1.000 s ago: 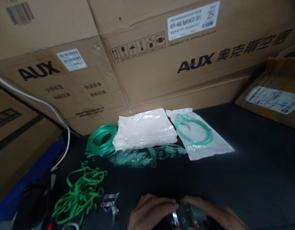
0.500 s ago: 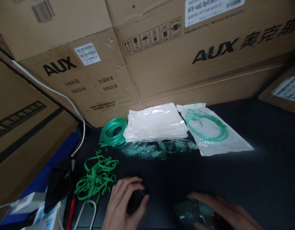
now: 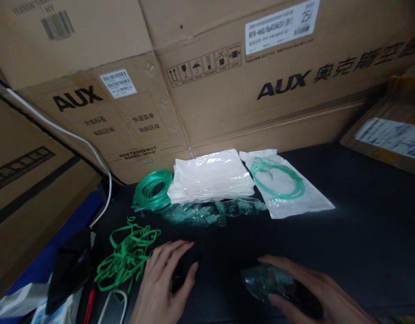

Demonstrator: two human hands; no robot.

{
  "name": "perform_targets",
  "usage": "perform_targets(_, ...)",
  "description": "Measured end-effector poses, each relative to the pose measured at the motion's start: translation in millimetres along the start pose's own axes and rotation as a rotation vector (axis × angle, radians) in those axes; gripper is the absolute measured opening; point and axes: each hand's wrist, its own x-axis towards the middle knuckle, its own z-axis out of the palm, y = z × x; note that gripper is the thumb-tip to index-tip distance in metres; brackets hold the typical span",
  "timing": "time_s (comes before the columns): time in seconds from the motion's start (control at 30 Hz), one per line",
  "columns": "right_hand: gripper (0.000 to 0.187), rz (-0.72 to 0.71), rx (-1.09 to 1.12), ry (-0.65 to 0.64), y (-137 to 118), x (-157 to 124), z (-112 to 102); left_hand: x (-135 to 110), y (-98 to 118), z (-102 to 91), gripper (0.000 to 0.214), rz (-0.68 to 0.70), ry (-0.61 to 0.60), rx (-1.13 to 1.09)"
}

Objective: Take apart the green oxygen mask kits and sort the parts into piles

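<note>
My right hand grips a clear greenish oxygen mask between thumb and fingers, low over the black table. To the left, my left hand is open near the table surface, with a gap between thumb and fingers and nothing visible in it. Beside that hand is a tangle of green elastic straps. Several more clear masks lie in a row farther back, in front of a stack of white pouches. A coil of green tubing sits at the left of the stack.
Behind stand large cardboard boxes, with a smaller box at right. One white pouch with tubing lies at the back. A white cable, a black pouch and a white wire loop are at left.
The camera view has turned slightly right, so the things at the back appear farther left. My left thumb and fingers look a little farther apart. The mask stays in my right hand.
</note>
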Motion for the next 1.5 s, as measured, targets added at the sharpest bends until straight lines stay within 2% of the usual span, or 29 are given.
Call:
perform_targets(0.17,0.034,0.014,-0.055,0.184,-2,9,-26,54,43,21.5,0.029,0.045,0.065,-0.146)
perform_targets(0.27,0.022,-0.022,-0.064,0.261,-2,16,-36,86,59,29.0,0.027,0.074,0.058,-0.152)
perform_targets(0.37,0.012,-0.048,-0.048,0.218,-4,27,-35,114,70,33.8,0.034,0.109,-0.017,-0.127)
perform_targets(0.43,0.013,-0.069,-0.027,0.188,-5,35,-31,128,76,37.3,0.04,0.169,-0.072,-0.119)
perform_targets(0.53,0.015,-0.087,-0.024,0.183,-5,45,-30,143,81,42.5,0.039,0.252,-0.154,-0.108)
perform_targets(0.77,0.017,-0.085,-0.055,0.325,12,57,-40,149,79,40.4,0.03,0.267,-0.225,-0.108)
perform_targets(0.97,0.032,-0.112,-0.123,0.406,30,77,-22,152,77,40.4,0.03,0.257,-0.239,-0.153)
perform_targets(1.2,0.05,-0.18,-0.226,0.359,41,91,-9,152,73,47.2,0.03,0.241,-0.22,-0.212)
perform_targets(1.37,0.067,-0.122,-0.344,0.325,46,101,-6,152,69,49.8,0.03,0.242,-0.199,-0.222)
perform_targets(1.5,0.073,-0.076,-0.446,0.274,36,104,-10,153,65,53.5,0.034,0.253,-0.168,-0.222)
